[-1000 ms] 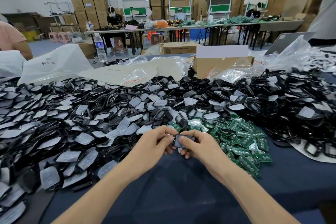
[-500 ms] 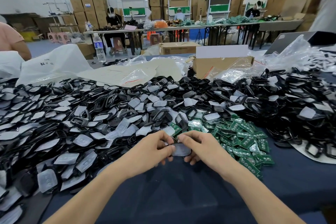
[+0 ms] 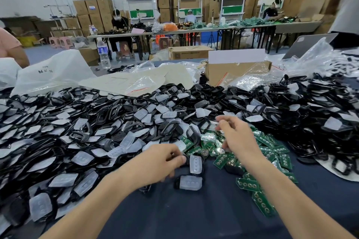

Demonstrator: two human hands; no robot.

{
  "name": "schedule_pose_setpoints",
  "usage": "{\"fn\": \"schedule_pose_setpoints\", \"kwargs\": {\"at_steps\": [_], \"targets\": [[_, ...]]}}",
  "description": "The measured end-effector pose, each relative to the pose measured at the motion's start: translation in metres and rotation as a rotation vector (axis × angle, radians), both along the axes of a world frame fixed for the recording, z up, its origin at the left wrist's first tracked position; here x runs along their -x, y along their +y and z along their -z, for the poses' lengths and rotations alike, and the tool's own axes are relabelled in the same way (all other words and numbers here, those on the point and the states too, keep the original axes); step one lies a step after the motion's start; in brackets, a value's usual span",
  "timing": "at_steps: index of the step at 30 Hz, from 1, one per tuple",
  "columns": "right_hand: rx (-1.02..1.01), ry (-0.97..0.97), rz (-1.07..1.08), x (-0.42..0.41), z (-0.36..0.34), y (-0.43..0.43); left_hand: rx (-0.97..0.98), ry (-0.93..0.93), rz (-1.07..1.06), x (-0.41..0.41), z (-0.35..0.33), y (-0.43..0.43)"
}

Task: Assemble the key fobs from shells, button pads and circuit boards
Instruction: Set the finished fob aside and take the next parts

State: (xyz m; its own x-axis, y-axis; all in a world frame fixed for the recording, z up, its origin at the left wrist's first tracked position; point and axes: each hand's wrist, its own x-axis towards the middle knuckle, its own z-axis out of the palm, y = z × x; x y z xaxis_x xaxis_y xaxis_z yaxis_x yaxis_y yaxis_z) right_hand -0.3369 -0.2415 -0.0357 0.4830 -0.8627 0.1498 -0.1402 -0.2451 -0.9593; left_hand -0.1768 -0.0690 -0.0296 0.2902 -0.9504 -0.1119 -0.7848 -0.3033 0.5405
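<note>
Moved since half a second ago: the right hand (image 3: 237,136) has let go of the piece that both hands pinched and has swung up and to the right; the left hand (image 3: 161,161) has stayed low with the piece.
head view, left hand: fingers curled, thumb and fingertips on the left edge of the padded shell (image 3: 195,164). Blur softens it, but it reads as a pinch.
head view, padded shell: a black shell with a clear button pad seated in it, at the near edge of the heaps. Its long axis points away from the person.
head view, right hand: fingers loosely curled and spread, and nothing shows in them. The tips are smeared by motion.
head view, circuit boards (image 3: 272,145): a green pile directly under the right hand and to its right, on the dark table cloth (image 3: 194,217).
relation that counts: the boards lie below and just ahead of the right fingertips and well to the right of the left hand. The right hand is plainly the nearer one, and the padded shell waits to its lower left.
second padded shell (image 3: 189,182): lies flat on the cloth just in front of the held one, long axis crosswise.
step, as judged: fetching one board to lay into the padded shell.
</note>
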Motion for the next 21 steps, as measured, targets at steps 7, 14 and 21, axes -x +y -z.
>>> {"fn": "schedule_pose_setpoints", "kwargs": {"at_steps": [7,14,21], "targets": [[-0.218,-0.275,0.317,-0.004,-0.012,-0.04,0.118,-0.073,0.012,0.007,-0.003,-0.072],[-0.206,-0.284,0.387,-0.005,-0.011,-0.065,0.155,-0.17,0.016,0.02,-0.003,-0.136],[-0.106,-0.184,0.378,-0.012,-0.007,-0.088,0.19,-0.277,-0.017,0.009,-0.007,-0.177]]}}
